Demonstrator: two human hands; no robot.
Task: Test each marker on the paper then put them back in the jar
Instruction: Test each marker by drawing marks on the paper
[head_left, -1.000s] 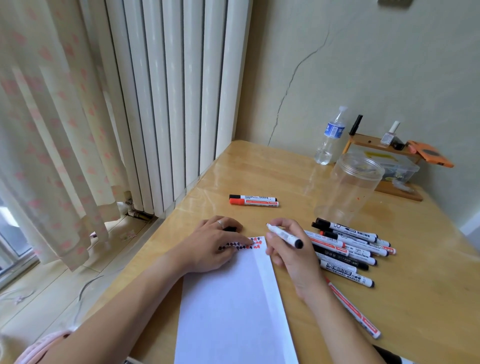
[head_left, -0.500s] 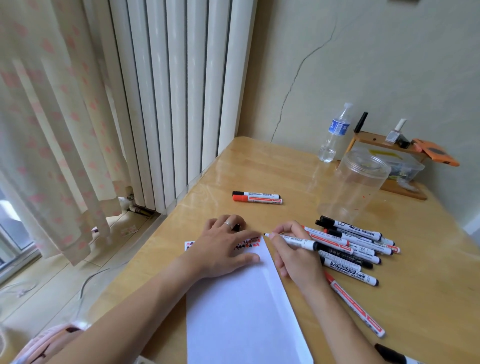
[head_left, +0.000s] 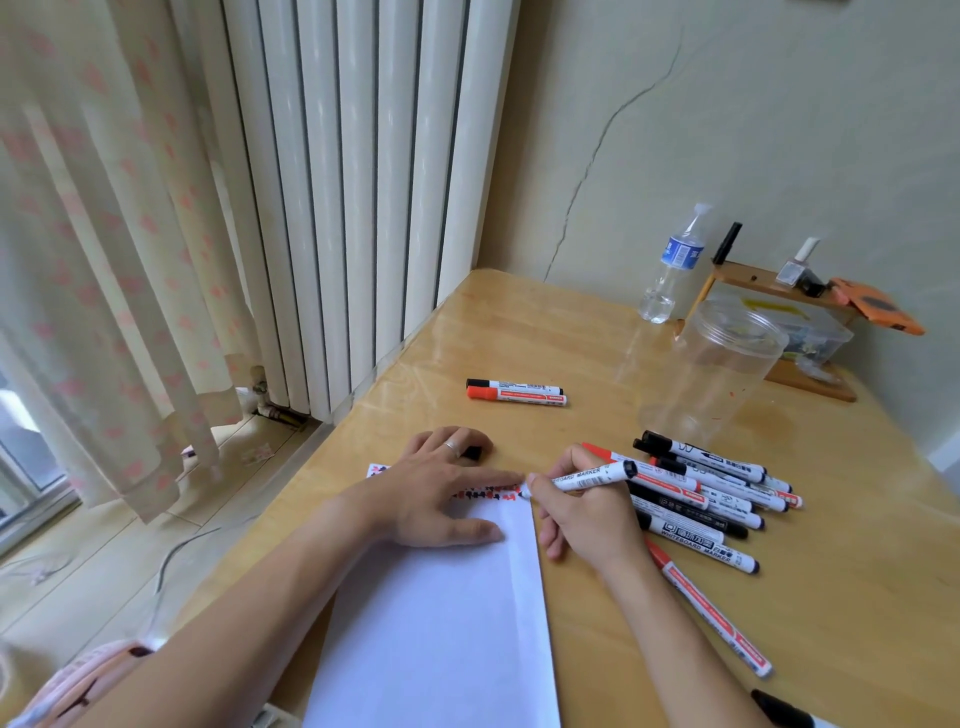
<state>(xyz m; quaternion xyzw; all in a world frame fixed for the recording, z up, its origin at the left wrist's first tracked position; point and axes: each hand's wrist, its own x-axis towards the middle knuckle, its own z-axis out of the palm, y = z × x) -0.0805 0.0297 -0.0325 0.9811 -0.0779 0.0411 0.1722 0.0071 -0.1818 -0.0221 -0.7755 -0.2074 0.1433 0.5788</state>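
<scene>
The sheet of paper (head_left: 441, 613) lay nearest the person on the wooden table (head_left: 857, 597), running from the near edge toward the middle. Just right of the paper, a single red marker (head_left: 711, 613) lay by itself, angled away. On the far end of the paper the left hand (head_left: 441, 493) lay flat with straight fingers, pressing the sheet down; a ring showed on one finger, and a small black object, apparently a cap, sat under the fingertips, though I could not tell whether it was held. At the far right corner of the paper the right hand (head_left: 587, 525) gripped a white marker (head_left: 587, 478) like a pen, its tip touching the paper at the end of a row of red and black marks (head_left: 488, 491). Right of the paper, touching the right hand, lay a loose pile of markers (head_left: 722, 493), red and black. Beyond the paper two more markers (head_left: 514, 392), one black-capped and one red-capped, lay side by side. Beyond the pile stood the clear jar (head_left: 717, 374), upright and open. Farther from the paper, by the wall, stood a water bottle (head_left: 672, 265) and a small wooden shelf (head_left: 779, 291).
</scene>
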